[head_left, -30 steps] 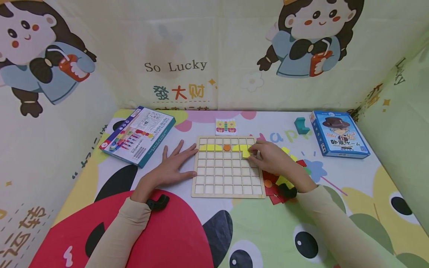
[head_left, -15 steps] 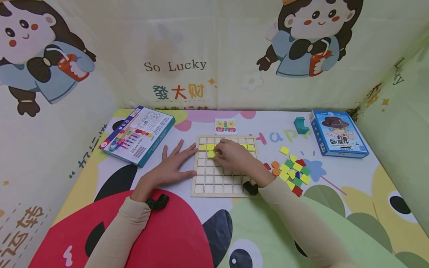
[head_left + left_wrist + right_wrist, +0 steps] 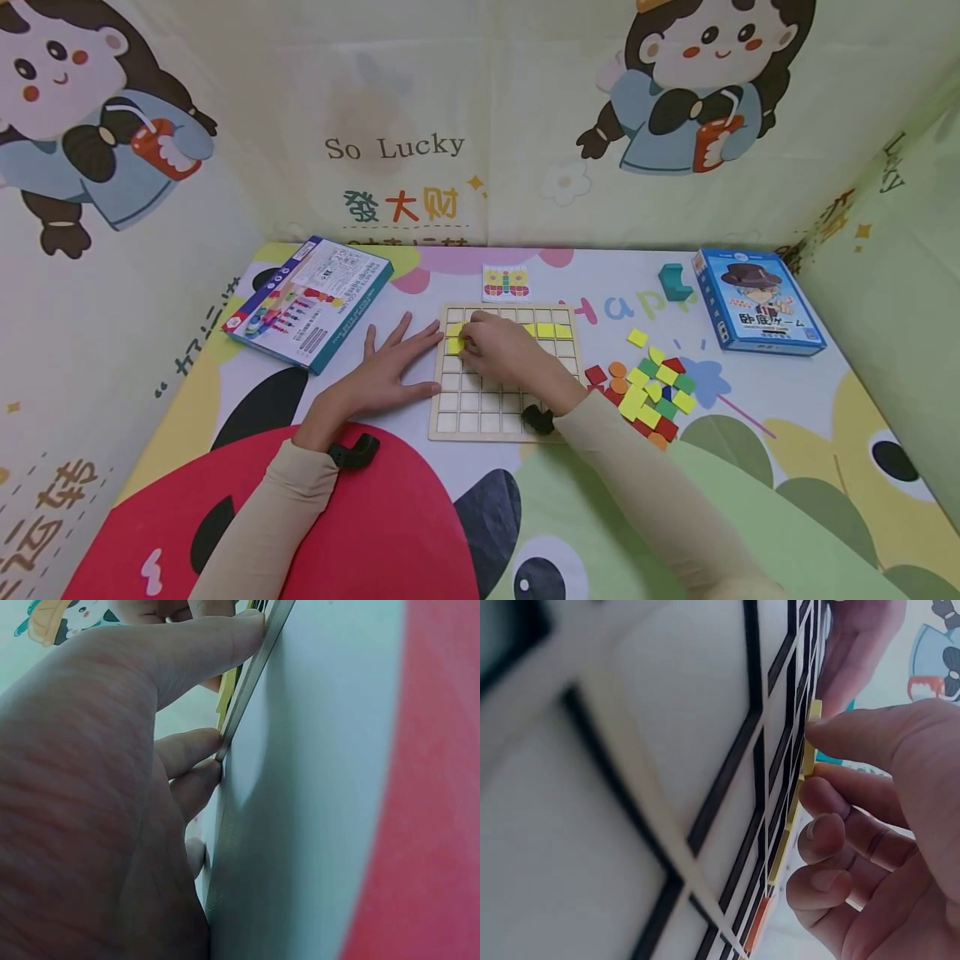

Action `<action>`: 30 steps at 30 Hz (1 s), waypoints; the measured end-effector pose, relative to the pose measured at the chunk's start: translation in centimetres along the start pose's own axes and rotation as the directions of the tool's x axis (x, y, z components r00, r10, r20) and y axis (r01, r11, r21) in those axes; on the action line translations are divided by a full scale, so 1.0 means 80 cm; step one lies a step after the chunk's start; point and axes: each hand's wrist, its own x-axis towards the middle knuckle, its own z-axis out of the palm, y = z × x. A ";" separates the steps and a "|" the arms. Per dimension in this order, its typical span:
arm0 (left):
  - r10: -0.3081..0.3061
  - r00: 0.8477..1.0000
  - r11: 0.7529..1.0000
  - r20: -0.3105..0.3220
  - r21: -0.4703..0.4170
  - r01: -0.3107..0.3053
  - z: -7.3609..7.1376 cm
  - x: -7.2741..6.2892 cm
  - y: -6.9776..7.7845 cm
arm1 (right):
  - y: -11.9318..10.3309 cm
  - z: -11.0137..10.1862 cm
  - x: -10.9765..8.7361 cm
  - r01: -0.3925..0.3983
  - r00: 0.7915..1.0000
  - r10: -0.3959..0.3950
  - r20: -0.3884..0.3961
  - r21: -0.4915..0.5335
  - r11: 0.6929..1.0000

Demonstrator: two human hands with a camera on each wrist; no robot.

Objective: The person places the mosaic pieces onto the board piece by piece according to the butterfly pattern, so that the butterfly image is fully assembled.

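Note:
A wooden grid board [image 3: 468, 402] lies on the table, with a row of yellow tiles [image 3: 555, 331] in its upper part. Thumb and forefinger of my right hand [image 3: 506, 354] pinch a yellow square tile [image 3: 812, 739] over the left end of the board, just below that row. The hand covers the middle of the row in the head view; an orange piece [image 3: 758, 924] shows farther along it in the right wrist view. My left hand [image 3: 382, 375] lies with fingers spread, its thumb and fingertips against the board's left edge.
Loose yellow, green, red and orange pieces [image 3: 652, 387] lie right of the board. Behind it is a butterfly pattern card [image 3: 506, 283]. A game box [image 3: 309, 304] stands at the left; a blue box [image 3: 757, 300] and a teal piece [image 3: 675, 282] are at the back right.
My right hand has carried the yellow tile leftward across the board, from its right end to its left end. The left hand has stayed in place.

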 end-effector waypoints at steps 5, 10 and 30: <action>0.002 1.000 1.000 0.001 -0.001 -0.002 0.000 0.001 0.003 | -0.001 0.000 0.000 -0.003 1.000 0.003 0.001 -0.014 1.000; 0.006 1.000 1.000 0.000 0.001 -0.006 0.000 0.001 0.003 | 0.000 0.000 0.001 -0.010 1.000 0.010 0.007 0.001 1.000; -0.015 1.000 1.000 0.006 0.015 0.015 0.002 0.001 -0.001 | 0.047 -0.026 -0.045 -0.096 0.995 0.099 -0.029 0.074 0.993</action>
